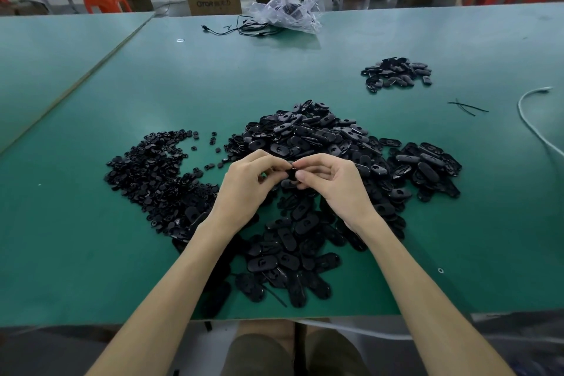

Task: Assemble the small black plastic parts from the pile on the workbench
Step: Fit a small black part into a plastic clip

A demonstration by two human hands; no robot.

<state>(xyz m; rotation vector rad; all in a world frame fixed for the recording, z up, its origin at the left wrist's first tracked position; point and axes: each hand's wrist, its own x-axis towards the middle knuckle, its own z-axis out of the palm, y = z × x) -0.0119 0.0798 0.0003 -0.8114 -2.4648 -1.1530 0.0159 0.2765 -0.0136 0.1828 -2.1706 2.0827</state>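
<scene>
A big pile of black oval plastic parts (317,143) covers the middle of the green workbench (91,238). To its left lies a pile of small round black parts (152,171). My left hand (247,183) and my right hand (332,180) meet above the oval pile, fingertips together. Between them they pinch a small black part (291,173); most of it is hidden by the fingers. A smaller separate heap of black oval parts (396,73) lies at the far right.
A crumpled clear plastic bag (290,12) and black cables (244,29) lie at the bench's far edge. A white cable (531,119) and thin black ties (467,107) are at the right. Cardboard boxes and orange stools stand beyond the bench, where a person sits.
</scene>
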